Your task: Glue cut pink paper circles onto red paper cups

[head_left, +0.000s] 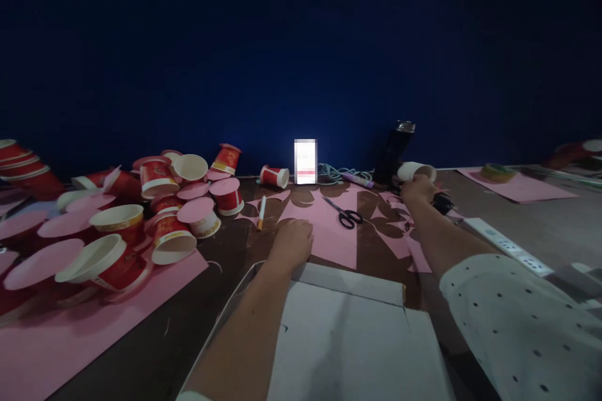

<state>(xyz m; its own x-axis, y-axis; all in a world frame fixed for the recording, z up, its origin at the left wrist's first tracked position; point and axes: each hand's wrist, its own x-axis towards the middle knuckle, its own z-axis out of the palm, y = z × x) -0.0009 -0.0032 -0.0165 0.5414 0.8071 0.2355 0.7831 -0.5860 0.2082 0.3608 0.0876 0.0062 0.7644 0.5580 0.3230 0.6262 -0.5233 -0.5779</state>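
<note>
My right hand [418, 190] reaches far forward on the right, its fingers closed on the near side of a white paper cup [416, 170] that lies tilted sideways. My left hand [292, 243] rests back-up on a cut pink paper sheet [341, 245], just past the far edge of a white cardboard box [357, 344]. Its fingers curl downward and are mostly hidden. Black-handled scissors [348, 218] lie on the sheet, to the right of the left hand. A white and orange stick-like pen [261, 213] lies to its left.
Several red paper cups [230, 196], many with pink paper discs, crowd the left side. A lit phone [305, 163] stands at the dark wall. Near the right arm are a dark bottle [392, 150], a power strip [508, 245] and a tape roll [497, 172].
</note>
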